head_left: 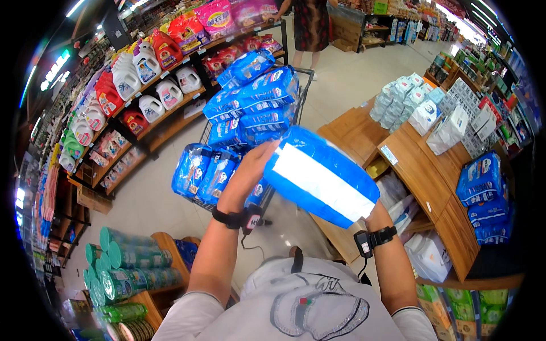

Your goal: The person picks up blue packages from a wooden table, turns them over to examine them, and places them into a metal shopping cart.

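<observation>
Left hand (259, 163) and right hand (374, 218) clasp a blue pack (321, 176) between them, presumably for balance; right's fingers hidden. Beyond left hand: cart (310, 74) piled with similar packs (267, 94).

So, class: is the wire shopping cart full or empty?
Full, or nearly: blue plastic-wrapped packs are heaped in the wire shopping cart, highest toward its far end.

the left forearm (211, 262) reaches up from the near left and slants inward, its hand (252, 169) stretched farther out, back uppermost, fingertips hidden. the right forearm (393, 274) leans in from the near right, its hand (375, 217) nearer to the body and mostly out of sight. both elbows are bent, the hands well apart in a two-handed grip.
</observation>
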Tool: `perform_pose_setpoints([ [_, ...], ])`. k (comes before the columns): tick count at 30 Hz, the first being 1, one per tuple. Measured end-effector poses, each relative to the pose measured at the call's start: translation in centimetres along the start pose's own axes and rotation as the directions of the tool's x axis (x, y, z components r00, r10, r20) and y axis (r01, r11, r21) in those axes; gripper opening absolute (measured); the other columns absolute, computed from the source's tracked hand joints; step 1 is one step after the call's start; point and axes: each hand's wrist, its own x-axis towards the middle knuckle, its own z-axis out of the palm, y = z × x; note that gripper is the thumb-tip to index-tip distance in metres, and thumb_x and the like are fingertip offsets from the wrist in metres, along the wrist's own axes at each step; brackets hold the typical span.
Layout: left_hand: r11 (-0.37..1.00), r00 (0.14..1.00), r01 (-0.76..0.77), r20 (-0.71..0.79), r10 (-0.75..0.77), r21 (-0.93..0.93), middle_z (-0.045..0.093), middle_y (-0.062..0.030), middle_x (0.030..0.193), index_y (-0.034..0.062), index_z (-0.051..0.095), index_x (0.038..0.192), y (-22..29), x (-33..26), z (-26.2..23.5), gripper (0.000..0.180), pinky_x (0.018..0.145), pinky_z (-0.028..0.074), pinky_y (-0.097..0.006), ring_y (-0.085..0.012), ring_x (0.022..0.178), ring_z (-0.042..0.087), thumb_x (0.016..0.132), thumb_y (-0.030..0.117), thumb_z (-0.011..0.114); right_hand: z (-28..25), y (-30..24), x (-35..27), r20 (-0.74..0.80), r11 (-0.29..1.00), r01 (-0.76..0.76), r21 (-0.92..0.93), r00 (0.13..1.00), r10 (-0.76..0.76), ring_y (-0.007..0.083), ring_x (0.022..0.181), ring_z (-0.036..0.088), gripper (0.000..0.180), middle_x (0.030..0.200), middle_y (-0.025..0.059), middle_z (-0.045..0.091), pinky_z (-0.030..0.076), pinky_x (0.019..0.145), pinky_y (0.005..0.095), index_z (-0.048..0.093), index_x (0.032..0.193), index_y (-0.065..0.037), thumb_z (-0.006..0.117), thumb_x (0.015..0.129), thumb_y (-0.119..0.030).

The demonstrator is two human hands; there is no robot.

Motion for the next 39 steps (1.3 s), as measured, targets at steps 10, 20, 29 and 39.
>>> perform_pose_setpoints([
  [10,0.999,0.999,0.049,-0.014,-0.049,0.019,0.071,-0.012,0.113,-0.004,0.067,0.121,0.3,0.4,0.8,0.053,0.089,0.049,-0.028,-0.0169,0.101,0.063,0.105,0.044,0.055,-2.6,0.7,-0.5,0.097,0.972,-0.119,0.204,0.99,0.101,0.025,0.086,0.075,0.033,0.107,0.0176,0.075,0.063,0.068,0.0329,0.067,0.119,0.007,0.061,0.102,-0.02],
  [20,0.999,1.0,-0.009,-0.011,0.009,0.038,0.07,-0.008,0.108,-0.0025,0.068,0.116,1.6,0.4,1.6,0.043,0.092,0.047,-0.028,-0.0141,0.102,0.061,0.103,0.038,0.06,-0.9,0.7,0.0,0.1,0.996,0.019,0.082,0.995,-0.028,0.0258,0.118,0.066,0.047,0.136,0.0141,0.063,0.058,0.095,0.0404,0.048,0.148,-0.008,0.056,0.106,-0.027],
  [29,0.975,0.986,-0.147,0.05,0.157,-0.164,0.06,-0.0037,0.11,0.0026,0.05,0.145,4.9,-1.8,4.1,0.056,0.09,0.046,-0.029,-0.011,0.101,0.057,0.104,0.04,0.058,-0.3,-0.2,0.4,0.05,0.989,0.141,0.038,0.988,-0.143,0.0303,0.116,0.066,0.051,0.139,0.0188,0.06,0.059,0.097,0.0412,0.045,0.148,-0.004,0.05,0.108,-0.034],
  [39,0.52,0.922,0.353,0.385,-0.051,-0.778,0.052,-0.0104,0.145,0.0022,0.038,0.153,-2.9,-2.4,7.9,0.056,0.108,0.045,-0.034,-0.0189,0.128,0.052,0.108,0.033,0.051,-1.0,0.2,-0.3,-0.028,0.994,0.105,0.036,0.994,-0.104,0.0245,0.122,0.062,0.055,0.142,0.0106,0.06,0.051,0.105,0.0382,0.049,0.148,-0.008,0.042,0.109,-0.046],
])
